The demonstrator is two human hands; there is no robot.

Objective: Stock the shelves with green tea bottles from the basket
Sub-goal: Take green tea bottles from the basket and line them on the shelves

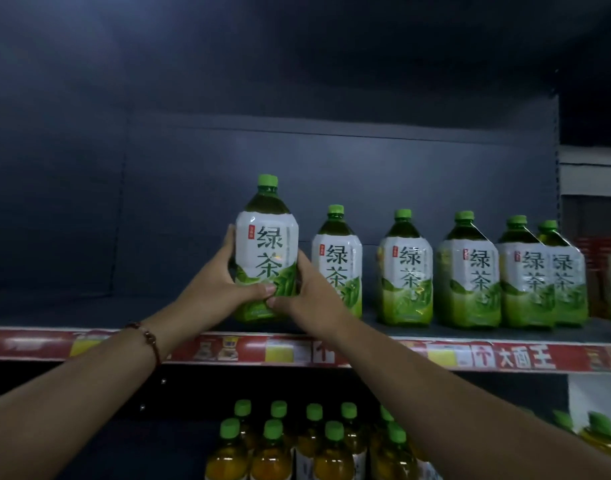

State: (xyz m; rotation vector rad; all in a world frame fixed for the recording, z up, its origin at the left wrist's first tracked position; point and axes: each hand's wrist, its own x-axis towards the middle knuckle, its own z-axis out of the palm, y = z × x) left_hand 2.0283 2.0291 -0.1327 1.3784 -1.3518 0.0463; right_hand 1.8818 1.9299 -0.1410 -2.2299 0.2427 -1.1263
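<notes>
A large green tea bottle (266, 251) with a green cap and a white-and-green label stands at the front of the upper shelf (54, 310), held between both hands. My left hand (221, 282) wraps its left side, and my right hand (307, 296) grips its lower right, with both thumbs meeting on the label's front. To its right, several matching green tea bottles (404, 271) stand in a row along the same shelf. The basket is not in view.
The upper shelf's left half is bare dark board. A red price strip (470, 356) runs along its front edge. On the shelf below stand several smaller green-capped bottles (314, 441) of amber drink. A bracelet circles my left wrist (148, 337).
</notes>
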